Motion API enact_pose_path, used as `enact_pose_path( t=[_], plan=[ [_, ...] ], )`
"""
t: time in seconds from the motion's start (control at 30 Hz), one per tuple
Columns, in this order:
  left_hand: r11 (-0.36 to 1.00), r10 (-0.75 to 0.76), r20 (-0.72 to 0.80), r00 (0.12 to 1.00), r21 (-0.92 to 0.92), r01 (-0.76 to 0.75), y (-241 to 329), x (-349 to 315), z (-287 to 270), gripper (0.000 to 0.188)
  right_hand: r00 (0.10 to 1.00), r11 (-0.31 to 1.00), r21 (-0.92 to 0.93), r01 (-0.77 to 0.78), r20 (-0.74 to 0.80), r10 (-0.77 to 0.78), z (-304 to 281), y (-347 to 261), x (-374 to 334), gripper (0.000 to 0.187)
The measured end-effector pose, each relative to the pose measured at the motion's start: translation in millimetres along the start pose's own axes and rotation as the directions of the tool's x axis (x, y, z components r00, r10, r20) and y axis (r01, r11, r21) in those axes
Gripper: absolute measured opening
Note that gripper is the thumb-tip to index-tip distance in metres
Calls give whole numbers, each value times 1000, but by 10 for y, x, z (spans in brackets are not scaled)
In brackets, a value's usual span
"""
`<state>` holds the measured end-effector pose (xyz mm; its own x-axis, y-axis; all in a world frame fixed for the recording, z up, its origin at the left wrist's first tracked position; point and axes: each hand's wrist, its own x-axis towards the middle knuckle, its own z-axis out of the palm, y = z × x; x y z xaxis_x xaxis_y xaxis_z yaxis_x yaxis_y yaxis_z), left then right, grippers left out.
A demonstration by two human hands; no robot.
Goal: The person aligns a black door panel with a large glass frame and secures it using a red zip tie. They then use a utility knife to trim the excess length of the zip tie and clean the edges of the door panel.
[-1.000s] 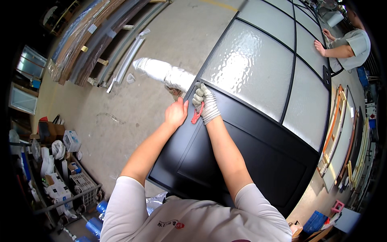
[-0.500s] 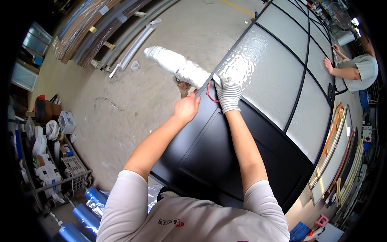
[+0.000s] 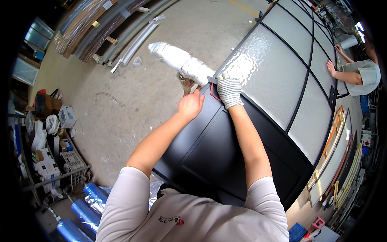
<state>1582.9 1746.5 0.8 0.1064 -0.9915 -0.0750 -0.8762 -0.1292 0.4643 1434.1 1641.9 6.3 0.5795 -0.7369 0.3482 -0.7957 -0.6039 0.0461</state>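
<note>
A black framed door panel [image 3: 207,139] with frosted glass panes [image 3: 258,64] lies flat in front of me. My left hand [image 3: 191,105], bare, is closed over its left edge, with the fingertips partly hidden. In a grey-striped glove, my right hand [image 3: 229,90] grips a small flat grey piece [image 3: 211,79] at the same edge; most of that piece is covered by the fingers. Beside the glove, a thin red strip or cord [image 3: 213,93] lies along the frame. Just beyond the edge, a support wrapped in shiny clear film [image 3: 181,60] sticks out to the left.
Across the panel, another person's hand [image 3: 331,68] rests on the frame. Film-wrapped long boards [image 3: 88,32] lie at the far left. A cart with boxes [image 3: 48,169] and blue rolls [image 3: 86,211] stands at the near left. Frames and strips [image 3: 336,161] lean at the right.
The view has shifted slightly. The flat grey piece, upright beside the glove before, now lies lower across the frame's edge, and the glove's fingers are more curled. My left hand stays on the edge.
</note>
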Motion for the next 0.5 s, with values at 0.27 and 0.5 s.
enact_pose_path(
  t=[0.27,0.5],
  plan=[
    [999,-29,35,999,-27,30,29,2,-28,35,998,998,19,-65,-4,65,65,-33,39,11],
    [999,-10,18,1000,-32,11,7,9,-8,35,955,943,157,-293,88,283,44,-31,57,17]
  ],
)
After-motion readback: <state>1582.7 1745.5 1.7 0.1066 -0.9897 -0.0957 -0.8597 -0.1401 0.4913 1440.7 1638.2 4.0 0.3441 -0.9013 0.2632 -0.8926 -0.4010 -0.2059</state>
